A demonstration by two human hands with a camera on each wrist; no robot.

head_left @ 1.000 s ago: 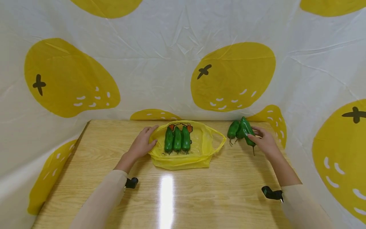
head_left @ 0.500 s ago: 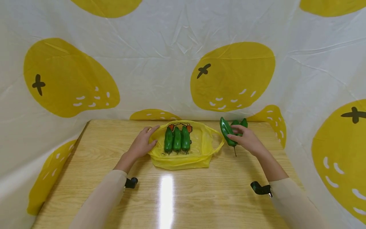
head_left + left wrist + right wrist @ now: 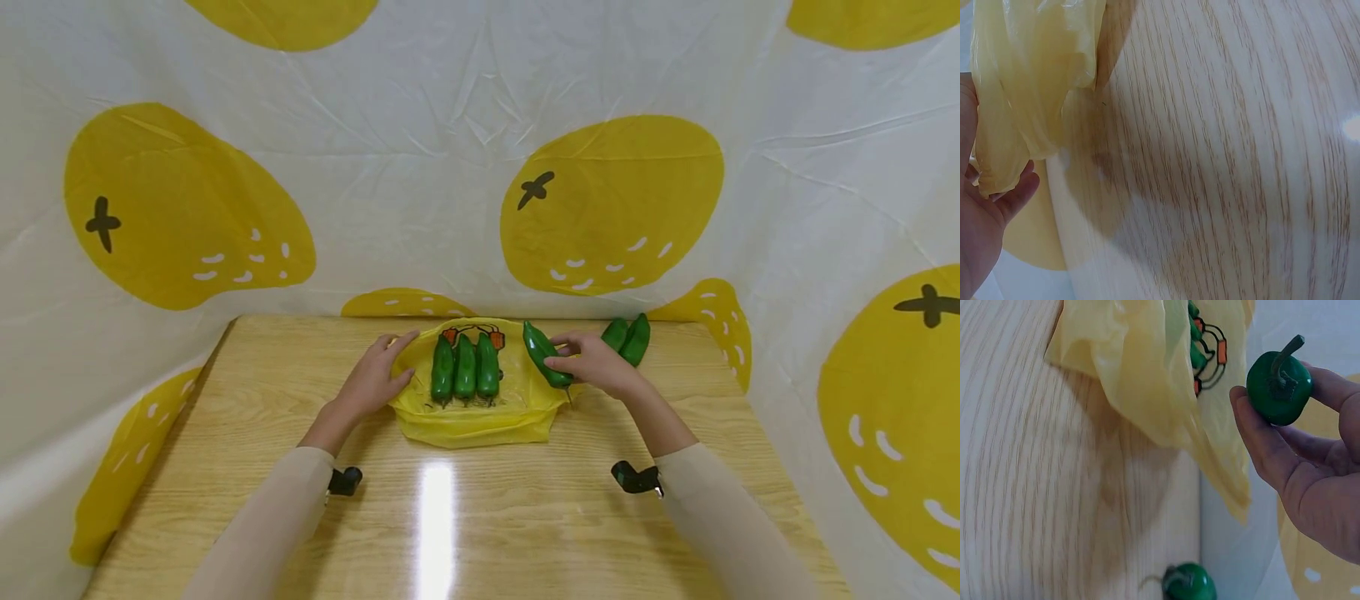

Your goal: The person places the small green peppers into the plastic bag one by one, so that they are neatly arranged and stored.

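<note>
A yellow plastic bag (image 3: pixel 476 427) lies on the table with its mouth spread. Inside it, three green peppers (image 3: pixel 465 367) rest side by side, stems toward the person. My left hand (image 3: pixel 371 375) holds the bag's left edge, its fingers and thumb on either side of the plastic. A fourth, shiny green pepper (image 3: pixel 540 352) is pinched between the thumb and fingers of my right hand (image 3: pixel 597 365), over the bag's right side. In the right wrist view that pepper (image 3: pixel 1279 390) shows its stem end, raised beside the bag's handle.
Two more green peppers (image 3: pixel 636 340) lie together at the table's back right, partly behind the right hand. A white cloth (image 3: pixel 420 208) printed with large yellow fruit hangs behind the wooden table (image 3: pixel 540 517) and along its sides.
My right hand has carried its green pepper leftward from the pile at the right to the bag's right side. The left hand and the bag stay almost where they were.
</note>
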